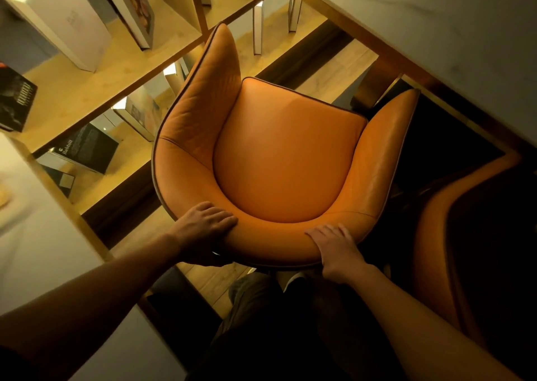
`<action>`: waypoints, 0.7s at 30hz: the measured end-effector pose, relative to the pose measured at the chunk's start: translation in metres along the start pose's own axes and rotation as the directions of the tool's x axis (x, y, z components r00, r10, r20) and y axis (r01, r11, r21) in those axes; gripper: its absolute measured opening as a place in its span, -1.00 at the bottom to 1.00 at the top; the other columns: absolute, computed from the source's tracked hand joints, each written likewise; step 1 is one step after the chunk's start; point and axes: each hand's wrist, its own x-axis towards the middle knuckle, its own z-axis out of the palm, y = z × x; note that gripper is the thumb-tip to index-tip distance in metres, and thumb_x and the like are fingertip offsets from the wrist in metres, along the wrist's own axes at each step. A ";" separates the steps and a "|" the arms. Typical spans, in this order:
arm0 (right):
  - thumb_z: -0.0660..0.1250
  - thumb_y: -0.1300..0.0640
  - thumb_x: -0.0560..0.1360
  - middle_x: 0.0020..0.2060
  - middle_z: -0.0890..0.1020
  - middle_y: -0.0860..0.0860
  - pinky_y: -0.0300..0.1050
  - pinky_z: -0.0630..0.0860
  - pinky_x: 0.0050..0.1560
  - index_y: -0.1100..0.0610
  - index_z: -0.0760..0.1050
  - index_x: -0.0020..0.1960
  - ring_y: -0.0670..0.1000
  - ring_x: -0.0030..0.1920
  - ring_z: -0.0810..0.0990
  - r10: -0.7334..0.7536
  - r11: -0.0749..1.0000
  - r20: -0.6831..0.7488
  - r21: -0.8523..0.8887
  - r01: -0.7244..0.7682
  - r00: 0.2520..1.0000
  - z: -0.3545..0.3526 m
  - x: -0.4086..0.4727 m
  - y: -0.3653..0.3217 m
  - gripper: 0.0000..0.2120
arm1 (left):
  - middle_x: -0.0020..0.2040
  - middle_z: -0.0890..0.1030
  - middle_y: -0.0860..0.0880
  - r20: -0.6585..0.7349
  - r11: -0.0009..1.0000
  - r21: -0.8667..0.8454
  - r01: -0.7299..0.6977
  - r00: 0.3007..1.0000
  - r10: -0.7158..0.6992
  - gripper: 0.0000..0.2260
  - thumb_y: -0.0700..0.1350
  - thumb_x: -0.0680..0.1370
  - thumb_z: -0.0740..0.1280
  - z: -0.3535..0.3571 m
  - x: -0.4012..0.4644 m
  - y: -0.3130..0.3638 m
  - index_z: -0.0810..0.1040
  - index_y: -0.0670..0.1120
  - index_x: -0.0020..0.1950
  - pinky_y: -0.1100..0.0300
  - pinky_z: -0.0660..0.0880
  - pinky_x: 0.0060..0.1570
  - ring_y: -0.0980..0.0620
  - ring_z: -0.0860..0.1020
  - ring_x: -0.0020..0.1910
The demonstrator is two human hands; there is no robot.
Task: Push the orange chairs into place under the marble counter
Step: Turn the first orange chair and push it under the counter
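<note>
An orange leather chair (pixel 284 159) with a curved back fills the middle of the head view, seat facing away from me. My left hand (pixel 205 229) grips the left part of the backrest top, fingers over the padded rim and thumb under it. My right hand (pixel 337 248) lies over the right part of the same rim, fingers curled on the leather. The marble counter (pixel 436 17) runs across the upper right; the chair's right arm tip sits just at its gold edge. A second orange chair (pixel 436 264) stands in shadow at the right, partly under the counter.
Lit wooden shelves (pixel 96 95) with several upright books line the left and top. A pale marble surface (pixel 35 235) lies at the left. My dark trousers (pixel 261 322) show below the chair, over a wooden floor.
</note>
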 end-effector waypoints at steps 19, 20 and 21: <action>0.48 0.00 0.33 0.39 0.39 -0.03 0.02 -0.01 0.50 -0.05 0.21 0.48 0.03 0.40 0.31 -0.029 0.999 -0.042 -0.029 0.028 0.999 -0.002 0.005 0.007 -0.20 | 0.04 0.67 -0.03 -0.205 0.999 -0.018 -0.051 0.978 0.046 -0.40 0.36 0.45 0.13 0.016 0.016 0.029 0.52 -0.04 0.25 0.02 0.57 0.03 -0.04 0.66 -0.04; 0.48 -0.02 0.32 0.39 0.40 -0.03 0.02 0.00 0.49 -0.05 0.21 0.48 0.04 0.39 0.31 -0.029 0.999 -0.041 -0.027 0.028 0.999 -0.002 0.006 0.005 -0.20 | 0.04 0.67 -0.03 -0.202 0.998 -0.025 -0.055 0.978 0.049 -0.42 0.35 0.45 0.14 0.018 0.015 0.026 0.52 -0.03 0.25 0.02 0.57 0.04 -0.03 0.66 -0.03; 0.48 -0.04 0.32 0.38 0.41 -0.02 0.02 0.01 0.49 -0.04 0.22 0.48 0.04 0.38 0.33 -0.031 0.999 -0.036 -0.026 0.030 0.999 -0.002 0.007 0.002 -0.20 | 0.07 0.67 -0.02 -0.198 0.997 -0.044 -0.060 0.979 0.050 -0.42 0.34 0.46 0.16 0.019 0.013 0.023 0.52 -0.03 0.27 0.02 0.56 0.06 -0.02 0.65 0.00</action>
